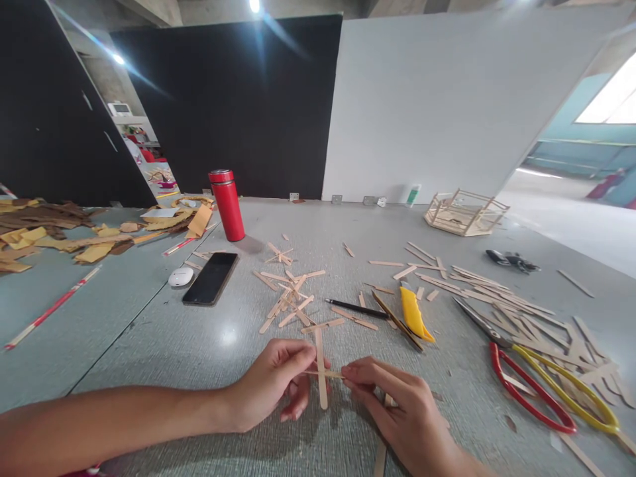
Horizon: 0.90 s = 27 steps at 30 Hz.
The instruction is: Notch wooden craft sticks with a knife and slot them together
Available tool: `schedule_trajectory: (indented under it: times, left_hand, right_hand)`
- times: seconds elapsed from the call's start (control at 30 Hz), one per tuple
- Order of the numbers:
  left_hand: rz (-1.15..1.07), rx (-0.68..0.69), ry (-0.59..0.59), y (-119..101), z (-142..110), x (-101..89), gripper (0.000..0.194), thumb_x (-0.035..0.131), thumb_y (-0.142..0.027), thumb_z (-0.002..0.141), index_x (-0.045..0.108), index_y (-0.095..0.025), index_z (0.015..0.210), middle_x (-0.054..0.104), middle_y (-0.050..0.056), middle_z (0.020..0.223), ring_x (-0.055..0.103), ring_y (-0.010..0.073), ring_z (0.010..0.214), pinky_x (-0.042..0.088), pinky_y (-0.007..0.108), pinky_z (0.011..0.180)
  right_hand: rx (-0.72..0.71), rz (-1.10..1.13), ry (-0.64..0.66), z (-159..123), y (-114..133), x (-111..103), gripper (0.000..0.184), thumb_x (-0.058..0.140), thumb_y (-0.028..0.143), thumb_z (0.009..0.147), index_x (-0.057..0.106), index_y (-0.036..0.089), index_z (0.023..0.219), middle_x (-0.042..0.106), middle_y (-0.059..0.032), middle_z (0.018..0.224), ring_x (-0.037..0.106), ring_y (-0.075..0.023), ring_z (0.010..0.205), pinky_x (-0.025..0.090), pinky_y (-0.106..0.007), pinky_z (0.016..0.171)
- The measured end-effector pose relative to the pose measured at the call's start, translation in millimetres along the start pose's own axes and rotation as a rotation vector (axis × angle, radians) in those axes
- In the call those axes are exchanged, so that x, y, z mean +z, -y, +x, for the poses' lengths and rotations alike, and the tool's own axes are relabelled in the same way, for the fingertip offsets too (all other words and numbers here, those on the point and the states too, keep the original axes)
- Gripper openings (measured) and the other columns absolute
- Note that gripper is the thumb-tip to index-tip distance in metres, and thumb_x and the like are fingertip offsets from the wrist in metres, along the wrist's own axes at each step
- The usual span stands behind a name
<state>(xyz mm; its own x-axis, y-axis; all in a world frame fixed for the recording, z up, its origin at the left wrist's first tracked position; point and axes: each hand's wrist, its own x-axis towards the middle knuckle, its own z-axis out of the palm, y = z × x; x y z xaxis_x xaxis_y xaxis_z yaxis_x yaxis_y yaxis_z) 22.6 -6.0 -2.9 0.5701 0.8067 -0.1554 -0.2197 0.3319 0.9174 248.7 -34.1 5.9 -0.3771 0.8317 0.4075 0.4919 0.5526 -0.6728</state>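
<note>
Between my hands, a wooden craft stick (322, 394) points away from me, and a thinner stick (334, 375) crosses it to form a cross. My left hand (278, 377) pinches the cross from the left, thumb and fingers closed near the crossing. From the right, my right hand (397, 397) grips the tip of the thinner stick between thumb and fingertips. Under my right hand lies another craft stick (381, 457), partly hidden by it. Just beyond the cross is a pile of short stick pieces and small joined crosses (293, 298).
A black pen (355, 307), yellow utility knife (415, 315), red-and-yellow-handled scissors (531, 387) and loose craft sticks (556, 338) lie to the right. A stick frame (462, 228) stands behind. Leftward are a phone (211, 278), white earbud case (181, 277), red flask (228, 209) and leather scraps (104, 242).
</note>
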Motion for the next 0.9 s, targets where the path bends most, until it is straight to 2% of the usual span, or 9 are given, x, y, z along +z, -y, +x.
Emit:
schedule_trajectory:
  times: [0.17,0.27,0.33,0.4,0.5,0.7,0.8,0.9]
  left_hand:
    - [-0.041,-0.003,0.064,0.8,0.3,-3.2,0.043,0.056,-0.053,0.099,0.068,-0.012,0.103,0.070,0.005,0.075,0.054,0.0048,0.038,0.038,0.014,0.032]
    - [-0.038,-0.004,0.117,2.1,0.6,-3.7,0.038,0.070,-0.045,0.093,0.065,-0.014,0.115,0.073,0.007,0.088,0.064,0.0092,0.045,0.046,0.016,0.035]
    - [-0.026,-0.001,0.130,3.0,0.5,-2.7,0.043,0.078,-0.036,0.087,0.062,-0.015,0.120,0.073,0.006,0.088,0.068,0.0111,0.049,0.051,0.017,0.039]
    - [-0.019,0.001,0.130,3.4,0.4,-1.4,0.044,0.080,-0.033,0.086,0.060,-0.015,0.122,0.074,0.006,0.088,0.069,0.0114,0.050,0.054,0.018,0.042]
    - [-0.014,0.001,0.124,3.8,0.1,-0.7,0.049,0.079,-0.033,0.088,0.056,-0.015,0.127,0.074,0.006,0.087,0.070,0.0120,0.051,0.055,0.019,0.043]
    - [0.016,-0.029,0.102,9.0,-1.7,-3.6,0.076,0.081,-0.031,0.084,0.036,-0.017,0.144,0.076,0.007,0.088,0.070,0.0137,0.051,0.054,0.020,0.043]
    - [0.065,-0.050,0.112,10.0,-3.7,-3.3,0.067,0.080,-0.027,0.083,0.043,-0.016,0.138,0.076,0.008,0.088,0.068,0.0124,0.049,0.051,0.018,0.041]
    - [0.121,-0.067,0.129,8.2,-5.3,-1.5,0.059,0.077,-0.023,0.084,0.048,-0.015,0.134,0.076,0.007,0.088,0.065,0.0097,0.047,0.047,0.014,0.039]
  right_hand:
    - [-0.012,-0.001,-0.014,1.3,0.1,-0.3,0.016,0.056,0.016,0.098,0.070,0.022,0.093,0.077,-0.0052,0.088,0.074,-0.0176,0.077,0.060,-0.028,0.070]
    - [-0.022,0.007,-0.034,1.1,0.4,-0.5,0.017,0.055,0.015,0.098,0.070,0.022,0.092,0.077,-0.0054,0.089,0.074,-0.0172,0.077,0.060,-0.027,0.070]
    - [-0.015,-0.002,-0.053,1.1,0.7,-0.7,0.017,0.056,0.014,0.097,0.070,0.022,0.093,0.077,-0.0046,0.086,0.073,-0.0164,0.073,0.059,-0.027,0.067]
    - [-0.006,-0.011,-0.060,1.3,1.3,-0.8,0.016,0.057,0.015,0.097,0.070,0.021,0.092,0.076,-0.0039,0.083,0.072,-0.0160,0.070,0.059,-0.027,0.065]
    - [-0.014,-0.006,-0.064,2.0,2.9,-0.5,0.015,0.057,0.017,0.098,0.070,0.022,0.091,0.076,-0.0042,0.084,0.073,-0.0165,0.070,0.059,-0.027,0.065]
    - [-0.040,-0.011,-0.166,3.7,6.1,-1.0,0.014,0.059,0.017,0.098,0.070,0.022,0.091,0.076,-0.0052,0.085,0.073,-0.0169,0.072,0.060,-0.026,0.068]
    - [-0.036,0.000,-0.222,1.8,4.5,-1.0,0.014,0.060,0.017,0.098,0.068,0.022,0.088,0.075,-0.0056,0.084,0.073,-0.0171,0.073,0.060,-0.026,0.067]
    - [0.041,0.057,-0.299,-1.1,0.5,1.3,0.011,0.063,0.020,0.097,0.068,0.021,0.087,0.074,-0.0066,0.085,0.072,-0.0167,0.071,0.060,-0.025,0.064]
